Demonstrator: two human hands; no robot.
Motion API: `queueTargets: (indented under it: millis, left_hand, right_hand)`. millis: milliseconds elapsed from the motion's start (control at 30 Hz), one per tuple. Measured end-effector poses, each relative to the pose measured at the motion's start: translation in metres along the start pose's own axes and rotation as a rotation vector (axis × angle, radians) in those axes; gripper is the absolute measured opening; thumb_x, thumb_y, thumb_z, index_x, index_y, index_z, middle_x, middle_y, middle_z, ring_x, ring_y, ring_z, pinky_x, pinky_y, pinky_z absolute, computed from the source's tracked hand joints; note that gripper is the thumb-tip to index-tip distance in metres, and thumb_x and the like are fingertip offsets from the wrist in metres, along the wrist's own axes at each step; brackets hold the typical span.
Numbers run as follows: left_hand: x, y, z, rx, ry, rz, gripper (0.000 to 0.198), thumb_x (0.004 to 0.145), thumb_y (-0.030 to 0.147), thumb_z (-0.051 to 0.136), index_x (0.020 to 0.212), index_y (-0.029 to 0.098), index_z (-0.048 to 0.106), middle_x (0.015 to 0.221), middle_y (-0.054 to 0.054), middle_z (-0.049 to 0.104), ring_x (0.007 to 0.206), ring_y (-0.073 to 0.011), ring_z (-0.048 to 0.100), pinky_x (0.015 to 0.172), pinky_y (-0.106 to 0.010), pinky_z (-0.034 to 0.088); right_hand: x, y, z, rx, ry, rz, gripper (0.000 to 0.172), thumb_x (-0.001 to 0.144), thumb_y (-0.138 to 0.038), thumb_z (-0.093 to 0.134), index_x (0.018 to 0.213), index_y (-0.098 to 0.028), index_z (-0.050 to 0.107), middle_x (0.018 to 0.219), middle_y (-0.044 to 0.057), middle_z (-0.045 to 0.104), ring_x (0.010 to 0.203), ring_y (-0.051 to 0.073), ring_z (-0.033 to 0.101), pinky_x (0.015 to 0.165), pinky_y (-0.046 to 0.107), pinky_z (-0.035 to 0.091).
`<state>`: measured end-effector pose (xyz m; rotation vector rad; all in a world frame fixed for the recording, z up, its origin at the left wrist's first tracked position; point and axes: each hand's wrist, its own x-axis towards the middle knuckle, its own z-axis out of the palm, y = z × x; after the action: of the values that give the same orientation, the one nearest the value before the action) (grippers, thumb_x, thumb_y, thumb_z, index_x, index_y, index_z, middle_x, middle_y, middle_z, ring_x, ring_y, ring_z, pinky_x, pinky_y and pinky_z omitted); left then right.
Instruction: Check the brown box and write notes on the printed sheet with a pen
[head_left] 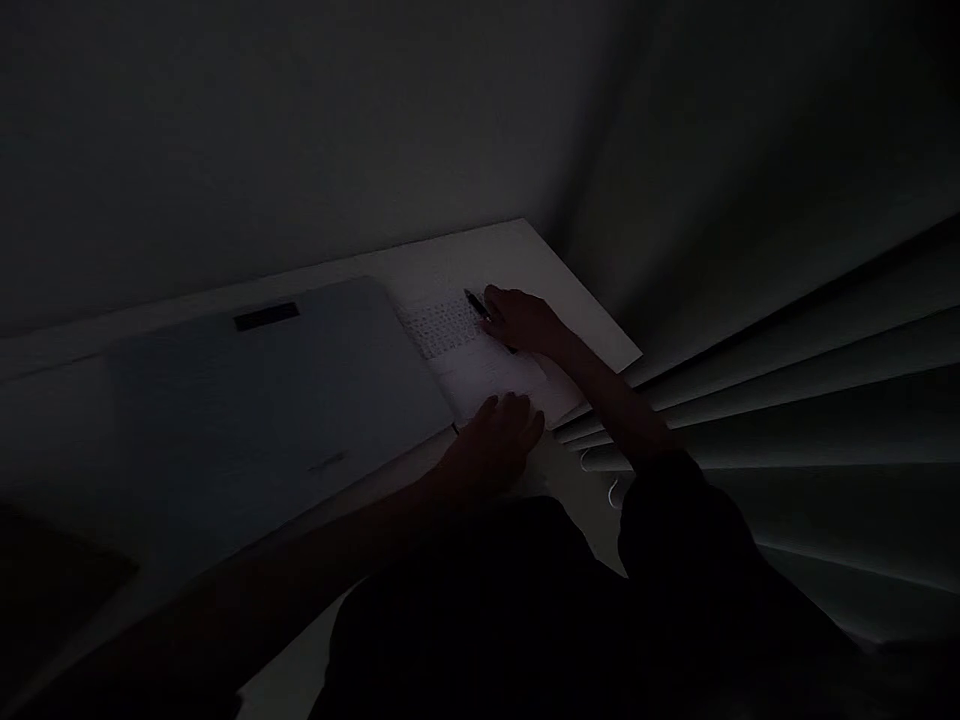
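Black pen [475, 302] inside clenched grip of right hand [525, 322], over notebook [480, 368]; left hand [499, 438] released, flat on it

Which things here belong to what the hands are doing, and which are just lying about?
In use:
pen, held in the right hand
paper, marked, with the left hand resting on its near edge

Lying about:
pad, large, flat and blue-grey, beside the paper
blinds, to the right
desk, underneath

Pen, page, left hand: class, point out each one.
pen [475, 303]: head view, its dark barrel.
page [448, 328]: head view, its written part.
left hand [499, 440]: head view, back of hand.
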<state>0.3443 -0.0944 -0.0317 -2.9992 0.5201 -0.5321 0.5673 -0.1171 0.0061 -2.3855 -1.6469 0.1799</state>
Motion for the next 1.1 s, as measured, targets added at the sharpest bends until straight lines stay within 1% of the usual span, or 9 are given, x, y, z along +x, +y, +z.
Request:
queueTargets:
  millis: [267,400,500,567,667,800,900,1000,1100]
  left_hand:
    - [-0.001,0.000,-0.001,-0.104,-0.089,-0.053,0.039,0.098,0.021,0.045,0.132,0.008,0.058,0.134,-0.019,0.057,0.120,-0.0337,0.054,0.091,-0.046,0.047]
    - [0.001,0.000,-0.003,-0.149,-0.066,-0.088,0.035,0.095,0.016,0.045,0.126,0.008,0.059,0.132,-0.018,0.058,0.118,-0.0318,0.055,0.090,-0.044,0.047]
    - [0.002,0.000,-0.005,-0.164,-0.077,-0.091,0.035,0.093,0.014,0.045,0.124,0.008,0.060,0.128,-0.017,0.059,0.116,-0.0311,0.055,0.089,-0.043,0.047]
    - [0.002,-0.001,-0.005,-0.163,-0.079,-0.077,0.034,0.093,0.015,0.045,0.123,0.008,0.060,0.126,-0.017,0.059,0.114,-0.0313,0.056,0.087,-0.043,0.047]
    - [0.003,-0.001,-0.004,-0.162,-0.072,-0.074,0.032,0.094,0.016,0.045,0.120,0.008,0.061,0.124,-0.017,0.060,0.111,-0.0314,0.056,0.085,-0.043,0.047]
    - [0.004,-0.002,-0.003,-0.188,-0.073,-0.085,0.030,0.093,0.013,0.044,0.117,0.008,0.061,0.119,-0.016,0.061,0.110,-0.0306,0.056,0.085,-0.043,0.047]
    - [0.003,-0.003,-0.004,-0.182,-0.086,-0.074,0.033,0.097,0.015,0.041,0.123,0.008,0.060,0.126,-0.017,0.060,0.115,-0.0318,0.055,0.088,-0.044,0.046]
    - [0.001,-0.003,-0.005,-0.171,-0.097,-0.068,0.037,0.101,0.020,0.038,0.129,0.007,0.058,0.131,-0.018,0.058,0.120,-0.0333,0.054,0.091,-0.045,0.045]
    - [0.001,-0.002,-0.006,-0.174,-0.107,-0.072,0.038,0.102,0.021,0.036,0.130,0.007,0.057,0.133,-0.018,0.058,0.123,-0.0336,0.053,0.095,-0.046,0.044]
  right_hand:
    - [0.005,0.011,-0.002,0.073,-0.042,-0.169,0.029,0.101,-0.033,0.039,0.123,-0.016,0.048,0.093,0.009,0.062,0.070,0.018,0.051,0.061,0.030,0.036]
    - [0.016,0.031,0.001,0.501,0.067,-0.140,0.039,0.101,-0.049,0.033,0.122,-0.022,0.051,0.082,0.003,0.055,0.064,0.014,0.045,0.062,0.028,0.039]
    - [0.031,0.043,0.011,0.972,0.230,0.000,0.047,0.085,-0.062,0.046,0.104,-0.020,0.052,0.084,0.005,0.055,0.068,0.015,0.052,0.064,0.029,0.045]
    - [0.034,0.045,0.017,1.107,0.302,0.047,0.057,0.075,-0.069,0.055,0.103,-0.020,0.049,0.080,0.004,0.055,0.067,0.015,0.054,0.064,0.030,0.046]
    - [0.029,0.042,0.021,1.045,0.378,0.013,0.066,0.074,-0.081,0.055,0.101,-0.021,0.049,0.077,0.004,0.056,0.069,0.016,0.055,0.067,0.032,0.047]
    - [0.018,0.037,0.023,0.903,0.432,-0.029,0.053,0.088,-0.072,0.056,0.078,-0.020,0.051,0.069,0.002,0.045,0.060,0.013,0.042,0.058,0.029,0.040]
    - [0.016,0.036,0.022,1.005,0.398,-0.060,0.052,0.097,-0.068,0.043,0.084,-0.019,0.056,0.057,-0.002,0.036,0.050,0.012,0.031,0.048,0.027,0.032]
    - [0.015,0.032,0.020,1.164,0.272,-0.088,0.056,0.095,-0.068,0.048,0.110,-0.015,0.056,0.066,0.001,0.056,0.055,0.012,0.051,0.050,0.024,0.040]
    - [0.011,0.026,0.019,1.117,0.183,-0.103,0.053,0.091,-0.065,0.059,0.090,-0.012,0.058,0.065,0.002,0.058,0.054,0.011,0.054,0.050,0.022,0.043]
